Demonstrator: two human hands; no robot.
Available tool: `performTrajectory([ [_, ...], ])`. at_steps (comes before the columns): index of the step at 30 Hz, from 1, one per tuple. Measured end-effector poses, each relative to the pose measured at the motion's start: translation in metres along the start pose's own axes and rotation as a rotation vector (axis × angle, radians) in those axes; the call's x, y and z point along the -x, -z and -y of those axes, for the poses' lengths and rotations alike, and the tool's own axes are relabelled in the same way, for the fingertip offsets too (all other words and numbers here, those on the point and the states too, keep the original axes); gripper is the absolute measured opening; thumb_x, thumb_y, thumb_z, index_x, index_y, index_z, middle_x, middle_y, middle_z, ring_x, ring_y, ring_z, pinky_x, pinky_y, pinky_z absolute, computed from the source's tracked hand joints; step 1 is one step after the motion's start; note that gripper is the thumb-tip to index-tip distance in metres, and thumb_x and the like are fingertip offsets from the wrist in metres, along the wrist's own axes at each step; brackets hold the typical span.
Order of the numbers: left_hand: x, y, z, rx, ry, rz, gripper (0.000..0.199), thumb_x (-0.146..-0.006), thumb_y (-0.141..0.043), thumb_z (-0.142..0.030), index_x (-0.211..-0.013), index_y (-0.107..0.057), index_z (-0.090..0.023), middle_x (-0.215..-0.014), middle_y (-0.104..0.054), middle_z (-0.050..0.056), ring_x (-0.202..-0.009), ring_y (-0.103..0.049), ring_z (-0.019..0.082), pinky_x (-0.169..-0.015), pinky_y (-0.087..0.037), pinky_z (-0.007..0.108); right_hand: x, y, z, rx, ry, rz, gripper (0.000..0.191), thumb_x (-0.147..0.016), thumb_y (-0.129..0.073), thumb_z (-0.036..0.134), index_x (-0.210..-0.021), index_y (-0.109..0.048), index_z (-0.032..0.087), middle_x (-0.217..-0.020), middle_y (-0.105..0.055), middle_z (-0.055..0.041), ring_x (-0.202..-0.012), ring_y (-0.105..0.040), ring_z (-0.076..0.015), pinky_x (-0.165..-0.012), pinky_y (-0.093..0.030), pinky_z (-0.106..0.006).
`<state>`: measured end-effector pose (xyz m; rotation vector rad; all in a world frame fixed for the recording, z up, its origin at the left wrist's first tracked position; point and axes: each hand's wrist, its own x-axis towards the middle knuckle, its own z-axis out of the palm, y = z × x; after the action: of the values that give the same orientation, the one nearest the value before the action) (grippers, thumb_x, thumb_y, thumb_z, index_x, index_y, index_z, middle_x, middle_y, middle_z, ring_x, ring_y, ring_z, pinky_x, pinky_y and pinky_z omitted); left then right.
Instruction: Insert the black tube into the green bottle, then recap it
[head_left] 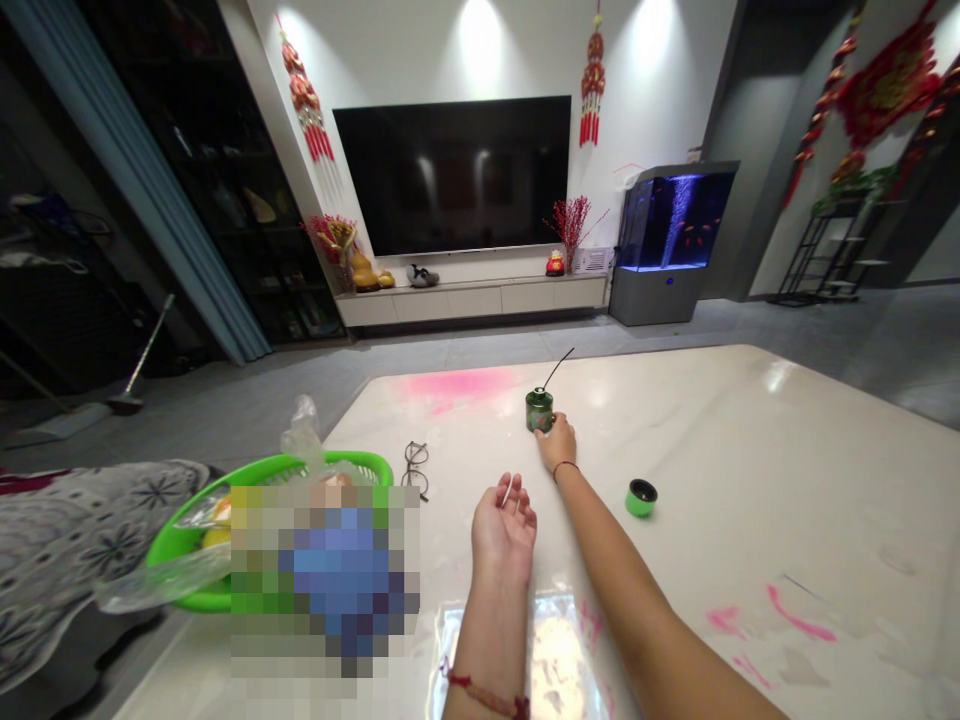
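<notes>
My left forearm (495,620) lies nearest me, over a shiny packet (559,665) on the pale table (720,420). It leads to my left hand (504,530), palm up, fingers loosely curled, with nothing in its hold. Farther off and slightly right, my right hand (557,443) has its fingers closed against the right side of a green bottle (538,412), near the table's far edge. A thin black stick (559,366) slants up to the right from the bottle's mouth. A green cap (640,499) sits to the right, hollow side up. Left of my hands I see glasses (415,470), then a green basket (169,545) holding plastic bags, part of it pixelated.
</notes>
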<state>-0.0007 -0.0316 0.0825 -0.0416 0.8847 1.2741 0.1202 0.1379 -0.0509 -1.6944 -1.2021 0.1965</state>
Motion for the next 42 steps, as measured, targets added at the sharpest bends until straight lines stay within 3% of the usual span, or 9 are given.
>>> performTrajectory([
  [16,-0.008,0.008,-0.002,-0.019,-0.013,0.014,0.014,-0.072,-0.041,-0.005,-0.076,-0.051,-0.014,-0.067,-0.055,-0.002,-0.045,-0.049,0.003,-0.042,-0.035,0.014,0.008,0.017,0.009,0.152,-0.090,0.196,0.061,-0.072,-0.056,0.021,-0.126,-0.034,0.004,-0.116,-0.056,-0.0182,-0.109,-0.051,-0.0246,-0.089,-0.039,-0.029],
  [21,-0.014,0.010,-0.002,-0.149,-0.090,0.012,0.021,-0.076,-0.040,-0.009,-0.091,-0.055,-0.015,-0.069,-0.055,-0.002,-0.045,-0.048,0.002,-0.044,-0.034,0.013,0.024,0.035,0.015,0.211,-0.077,0.230,0.061,-0.075,-0.052,0.019,-0.129,-0.030,0.001,-0.116,-0.055,-0.0189,-0.110,-0.050,-0.0238,-0.090,-0.038,-0.028],
  [25,-0.022,0.010,0.000,-0.614,-0.350,0.030,0.046,-0.079,-0.042,-0.018,-0.125,-0.041,-0.018,-0.078,-0.060,0.001,-0.052,-0.050,0.005,-0.051,-0.037,0.016,0.041,0.064,0.021,0.379,0.114,0.295,0.064,-0.078,-0.047,0.014,-0.137,-0.021,0.012,-0.102,-0.060,-0.0123,-0.097,-0.054,-0.0229,-0.081,-0.041,-0.030],
  [28,-0.024,0.013,0.001,-1.304,-0.735,0.030,0.061,-0.079,-0.043,-0.019,-0.137,-0.023,-0.024,-0.079,-0.063,0.003,-0.060,-0.054,0.011,-0.058,-0.038,0.021,0.055,0.095,0.021,0.669,0.400,0.382,0.073,-0.077,-0.038,0.002,-0.140,-0.007,0.023,-0.089,-0.059,-0.0071,-0.078,-0.055,-0.0186,-0.069,-0.042,-0.028],
  [31,-0.025,0.015,0.004,-1.925,-1.026,0.004,0.065,-0.081,-0.039,-0.017,-0.140,-0.013,-0.029,-0.076,-0.063,0.004,-0.065,-0.056,0.015,-0.058,-0.036,0.024,0.066,0.125,0.015,0.752,0.541,0.313,0.084,-0.072,-0.039,-0.003,-0.140,0.006,0.020,-0.083,-0.057,-0.0054,-0.075,-0.052,-0.0183,-0.067,-0.041,-0.028],
  [34,-0.027,0.016,0.008,-2.233,-1.078,0.042,0.070,-0.082,-0.037,-0.014,-0.140,-0.001,-0.028,-0.079,-0.064,0.005,-0.070,-0.058,0.016,-0.059,-0.036,0.023,0.070,0.149,0.008,0.768,0.542,0.213,0.084,-0.072,-0.037,-0.005,-0.140,0.007,0.018,-0.079,-0.054,-0.0046,-0.072,-0.050,-0.0188,-0.067,-0.040,-0.029],
  [38,-0.031,0.017,0.010,-2.367,-1.011,0.060,0.073,-0.082,-0.039,-0.014,-0.140,0.004,-0.026,-0.087,-0.064,0.006,-0.075,-0.059,0.016,-0.062,-0.037,0.024,0.064,0.164,0.008,0.761,0.551,0.152,0.083,-0.070,-0.036,-0.007,-0.140,0.001,0.017,-0.076,-0.054,-0.0039,-0.070,-0.048,-0.0190,-0.067,-0.039,-0.030],
  [40,-0.031,0.017,0.009,-2.373,-0.989,0.057,0.070,-0.083,-0.040,-0.016,-0.141,-0.001,-0.025,-0.089,-0.064,0.006,-0.078,-0.060,0.017,-0.064,-0.038,0.025,0.061,0.166,0.011,0.726,0.559,0.134,0.079,-0.071,-0.036,-0.005,-0.140,-0.005,0.016,-0.077,-0.055,-0.0042,-0.071,-0.048,-0.0191,-0.067,-0.038,-0.030],
  [42,-0.030,0.018,0.007,-2.346,-0.993,0.069,0.058,-0.084,-0.041,-0.020,-0.138,-0.020,-0.023,-0.092,-0.064,0.007,-0.082,-0.059,0.017,-0.067,-0.038,0.026,0.057,0.165,0.012,0.665,0.571,0.141,0.068,-0.075,-0.039,0.001,-0.138,-0.018,0.014,-0.078,-0.056,-0.0049,-0.073,-0.049,-0.0195,-0.068,-0.038,-0.030],
])
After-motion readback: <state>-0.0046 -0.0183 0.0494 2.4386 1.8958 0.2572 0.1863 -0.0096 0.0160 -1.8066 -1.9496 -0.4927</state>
